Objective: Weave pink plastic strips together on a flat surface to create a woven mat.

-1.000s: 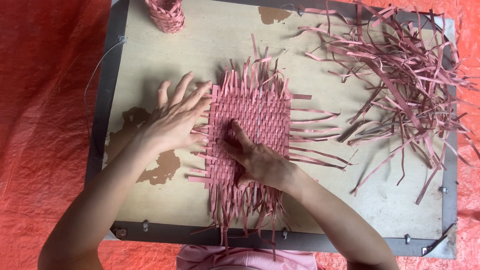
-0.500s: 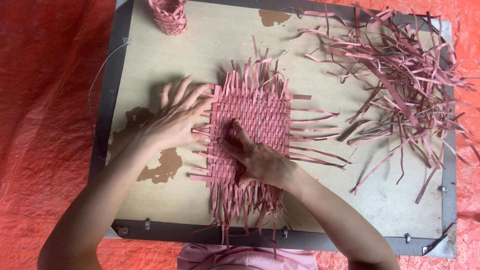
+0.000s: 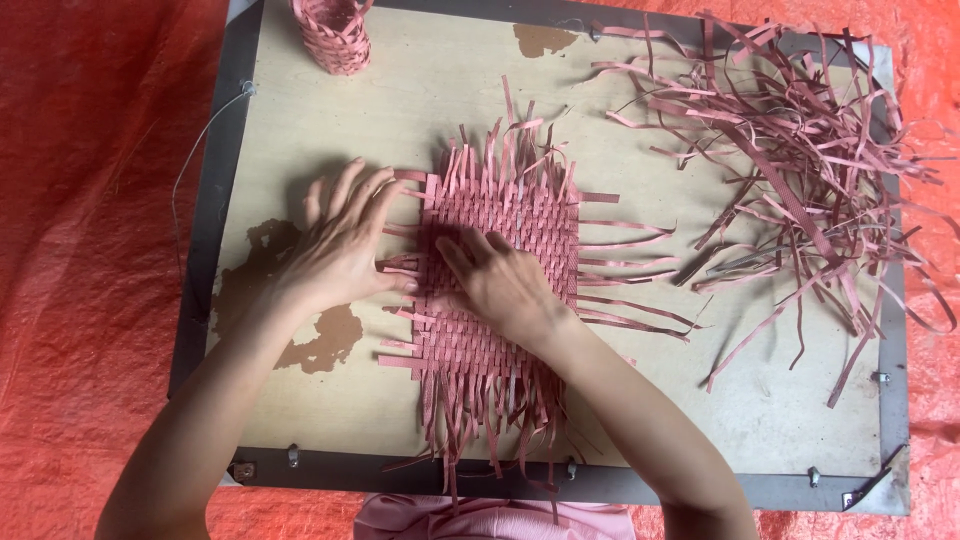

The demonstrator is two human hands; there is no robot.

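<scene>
A flat mat woven from pink strips lies in the middle of a pale wooden board, with loose strip ends sticking out on all sides. My left hand lies flat with spread fingers on the mat's left edge, pressing the strip ends there. My right hand rests on the woven middle, fingers bent and pushing toward the left side. Neither hand lifts a strip off the board.
A heap of loose pink strips covers the board's right part. A small woven pink cup stands at the far left edge. The board has a dark metal frame and sits on an orange-red sheet.
Both hands stay on the mat in nearly the same place; my left fingers have shifted slightly along the left edge.
</scene>
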